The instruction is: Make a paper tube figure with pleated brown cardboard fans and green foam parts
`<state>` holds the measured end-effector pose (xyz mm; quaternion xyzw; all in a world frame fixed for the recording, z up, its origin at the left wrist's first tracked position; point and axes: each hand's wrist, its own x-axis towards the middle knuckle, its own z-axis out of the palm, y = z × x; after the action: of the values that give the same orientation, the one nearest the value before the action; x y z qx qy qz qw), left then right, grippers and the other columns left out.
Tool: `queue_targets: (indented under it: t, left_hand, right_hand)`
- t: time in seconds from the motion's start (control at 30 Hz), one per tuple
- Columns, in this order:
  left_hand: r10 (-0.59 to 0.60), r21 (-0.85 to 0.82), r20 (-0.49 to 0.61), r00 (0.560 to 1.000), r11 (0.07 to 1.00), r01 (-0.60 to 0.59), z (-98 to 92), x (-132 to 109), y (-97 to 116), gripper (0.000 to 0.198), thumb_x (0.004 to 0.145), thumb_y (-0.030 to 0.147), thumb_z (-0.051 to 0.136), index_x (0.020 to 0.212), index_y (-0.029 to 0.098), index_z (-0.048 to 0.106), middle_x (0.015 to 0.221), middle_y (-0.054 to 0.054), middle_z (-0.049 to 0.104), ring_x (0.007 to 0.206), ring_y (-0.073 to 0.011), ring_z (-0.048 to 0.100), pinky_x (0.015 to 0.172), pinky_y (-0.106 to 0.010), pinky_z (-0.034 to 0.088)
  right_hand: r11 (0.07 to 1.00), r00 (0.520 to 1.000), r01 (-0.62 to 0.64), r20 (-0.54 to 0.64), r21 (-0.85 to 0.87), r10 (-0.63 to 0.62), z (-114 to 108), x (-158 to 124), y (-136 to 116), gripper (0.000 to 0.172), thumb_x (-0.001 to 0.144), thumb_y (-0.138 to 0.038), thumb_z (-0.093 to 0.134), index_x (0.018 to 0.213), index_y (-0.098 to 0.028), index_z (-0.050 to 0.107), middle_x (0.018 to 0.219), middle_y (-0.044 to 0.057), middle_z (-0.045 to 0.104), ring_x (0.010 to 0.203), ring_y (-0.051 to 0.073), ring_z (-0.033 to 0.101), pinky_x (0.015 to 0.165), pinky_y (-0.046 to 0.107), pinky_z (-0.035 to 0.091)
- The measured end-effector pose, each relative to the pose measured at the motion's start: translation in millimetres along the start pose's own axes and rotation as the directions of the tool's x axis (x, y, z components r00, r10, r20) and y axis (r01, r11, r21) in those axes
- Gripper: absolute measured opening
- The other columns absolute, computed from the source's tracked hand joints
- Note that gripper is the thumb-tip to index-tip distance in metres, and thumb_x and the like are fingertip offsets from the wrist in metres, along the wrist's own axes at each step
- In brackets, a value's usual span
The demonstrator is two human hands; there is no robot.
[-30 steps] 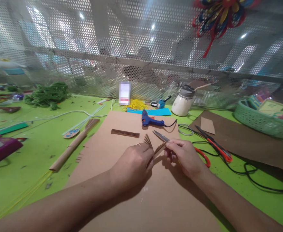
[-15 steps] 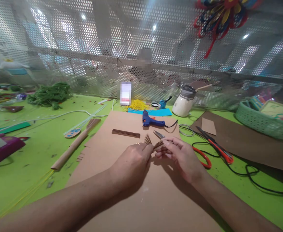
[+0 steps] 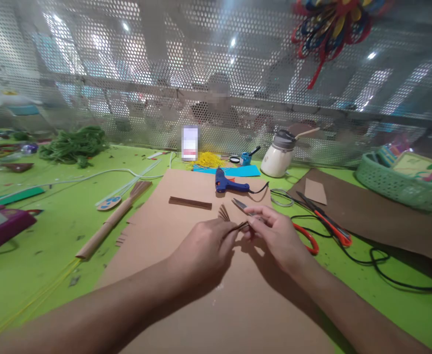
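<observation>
My left hand (image 3: 204, 250) is closed around a pleated brown paper (image 3: 223, 213), whose folds fan out above the thumb. My right hand (image 3: 274, 233) pinches the pleats on the paper's other side, fingertips close to my left thumb. Both hands are over a large brown paper sheet (image 3: 216, 319). Beyond them lies a folded brown paper strip (image 3: 189, 202), pressed flat. Scissor blades (image 3: 240, 202) poke out behind my right hand, and an orange handle loop (image 3: 314, 246) shows on its other side. A blue glue gun (image 3: 230, 183) rests farther back on the sheet.
On the green table (image 3: 64, 196), a rolled paper tube (image 3: 105, 231) with frayed end lies left. Red-handled scissors (image 3: 330, 219) and black cord lie right, near a green basket (image 3: 388, 182). At the back stand a white jug (image 3: 276, 157), blue bottle (image 3: 245, 158) and perforated metal screen (image 3: 145, 73).
My right fingers have shifted on the pleated paper, and its right-hand folds look pressed closer together. My left hand keeps its hold. The whole view has moved slightly.
</observation>
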<state>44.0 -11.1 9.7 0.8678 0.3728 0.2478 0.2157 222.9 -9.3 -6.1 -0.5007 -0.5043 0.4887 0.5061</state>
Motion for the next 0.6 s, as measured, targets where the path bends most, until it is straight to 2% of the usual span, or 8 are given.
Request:
queue_targets:
  t: [0.07, 0.1, 0.13, 0.2, 0.27, 0.3, 0.43, 0.6]
  left_hand:
    - [-0.13, -0.263, 0.039, 0.991, 0.955, 0.136, 3.8, 2.8, 0.2, 0.027, 0.092, 0.023, 0.04, 0.074, 0.016, 0.06, 0.066, 0.0, 0.055, 0.059, -0.0115, 0.045, 0.054, -0.024, 0.036]
    - [-0.196, -0.404, 0.049, 0.979, 0.893, 0.199, 6.5, 3.9, 0.3, 0.026, 0.091, 0.026, 0.044, 0.073, 0.016, 0.06, 0.065, 0.001, 0.054, 0.057, -0.0106, 0.044, 0.052, -0.023, 0.034]
    - [-0.27, -0.541, 0.057, 0.961, 0.8, 0.257, 9.4, 4.9, 0.3, 0.025, 0.09, 0.027, 0.046, 0.072, 0.015, 0.06, 0.063, 0.001, 0.053, 0.057, -0.0101, 0.043, 0.05, -0.022, 0.032]
    - [-0.399, -0.755, 0.117, 0.909, 0.559, 0.342, 14.1, 6.5, 0.2, 0.021, 0.087, 0.026, 0.052, 0.075, 0.013, 0.063, 0.063, -0.001, 0.055, 0.058, -0.01, 0.046, 0.051, -0.022, 0.034]
    - [-0.458, -0.853, 0.202, 0.866, 0.353, 0.385, 16.2, 7.6, -0.8, 0.016, 0.084, 0.024, 0.059, 0.077, 0.011, 0.065, 0.064, -0.003, 0.058, 0.059, -0.0104, 0.05, 0.054, -0.022, 0.037]
    - [-0.463, -0.874, 0.233, 0.855, 0.285, 0.393, 16.2, 7.9, -1.6, 0.014, 0.082, 0.023, 0.062, 0.079, 0.01, 0.065, 0.064, -0.003, 0.059, 0.059, -0.0104, 0.051, 0.055, -0.023, 0.038]
    - [-0.448, -0.903, 0.305, 0.84, 0.144, 0.405, 14.9, 7.6, -4.5, 0.013, 0.078, 0.021, 0.069, 0.082, 0.009, 0.065, 0.062, -0.003, 0.058, 0.054, -0.0092, 0.051, 0.055, -0.024, 0.04]
    - [-0.446, -0.905, 0.317, 0.837, 0.122, 0.408, 18.1, 7.2, -7.4, 0.013, 0.078, 0.021, 0.069, 0.077, 0.009, 0.063, 0.058, 0.0, 0.055, 0.05, -0.0069, 0.047, 0.051, -0.022, 0.037]
  right_hand:
    - [0.999, 1.0, 0.007, 0.011, -0.042, -0.007, -1.5, 1.1, -0.5, 0.029, 0.078, -0.034, 0.065, 0.1, -0.016, 0.059, 0.057, -0.002, 0.064, 0.054, 0.014, 0.059, 0.058, 0.027, 0.047]
    - [0.998, 1.0, 0.007, 0.012, -0.056, -0.007, -1.9, 1.3, -1.1, 0.028, 0.079, -0.034, 0.064, 0.1, -0.016, 0.059, 0.057, -0.002, 0.064, 0.053, 0.014, 0.058, 0.057, 0.027, 0.046]
    - [0.998, 1.0, 0.006, 0.012, -0.066, -0.005, -2.1, 1.3, -1.8, 0.027, 0.079, -0.034, 0.063, 0.1, -0.016, 0.059, 0.057, -0.002, 0.064, 0.053, 0.014, 0.058, 0.057, 0.027, 0.046]
    - [0.997, 1.0, 0.002, 0.016, -0.079, -0.001, -2.1, 1.0, -3.7, 0.027, 0.079, -0.034, 0.062, 0.099, -0.017, 0.059, 0.057, -0.003, 0.063, 0.053, 0.014, 0.058, 0.057, 0.027, 0.046]
    - [0.996, 1.0, -0.001, 0.017, -0.087, 0.002, -1.7, 0.7, -5.6, 0.026, 0.079, -0.033, 0.061, 0.1, -0.016, 0.059, 0.057, -0.003, 0.063, 0.055, 0.014, 0.059, 0.058, 0.027, 0.046]
    - [0.996, 1.0, -0.003, 0.019, -0.09, 0.004, -1.5, 0.5, -6.3, 0.026, 0.079, -0.032, 0.061, 0.1, -0.016, 0.059, 0.057, -0.003, 0.063, 0.055, 0.014, 0.059, 0.058, 0.027, 0.046]
    - [0.994, 1.0, 0.006, 0.027, -0.111, -0.003, -1.4, 0.5, -7.0, 0.026, 0.08, -0.029, 0.06, 0.102, -0.016, 0.059, 0.059, -0.002, 0.062, 0.057, 0.014, 0.058, 0.059, 0.027, 0.046]
    - [0.993, 0.999, 0.023, 0.032, -0.113, -0.019, -2.8, -0.3, -5.3, 0.025, 0.082, -0.031, 0.06, 0.102, -0.016, 0.06, 0.061, -0.002, 0.063, 0.057, 0.013, 0.057, 0.058, 0.026, 0.044]
